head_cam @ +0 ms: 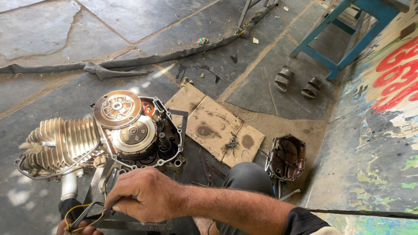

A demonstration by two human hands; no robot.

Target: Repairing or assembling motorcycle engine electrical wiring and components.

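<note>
The person's right hand (146,193) reaches across from the lower right, forearm stretched over a bent knee in dark trousers (246,178), knuckles up and fingers curled down. It pinches the handles of a pair of pliers (87,215) with yellow wire (80,213) looped about them, low at the bottom edge. Just beneath, the left hand (78,228) peeks in at the frame's edge, touching the same tool; too little of it shows to tell whether it grips or merely rests.

Directly beyond the hands sits a motorcycle engine (109,139) on the stone floor, its side cover off. A round clutch pressure plate (117,109) leans tilted over the exposed clutch assembly (133,135), and the finned silver cylinder (61,143) points left. The removed engine cover (287,156) lies well apart to the right, hollow side up.

Between them lie flattened brown cardboard pieces (213,126), oil-stained, carrying a few small metal parts (233,142). Farther off rest a pair of dark sandals (298,82), a blue wooden stool (348,30), and a limp black inner tube (130,61) trailing across the floor. The wall (383,130) on the right bears peeling paint with large red lettering (398,74) near the top.
</note>
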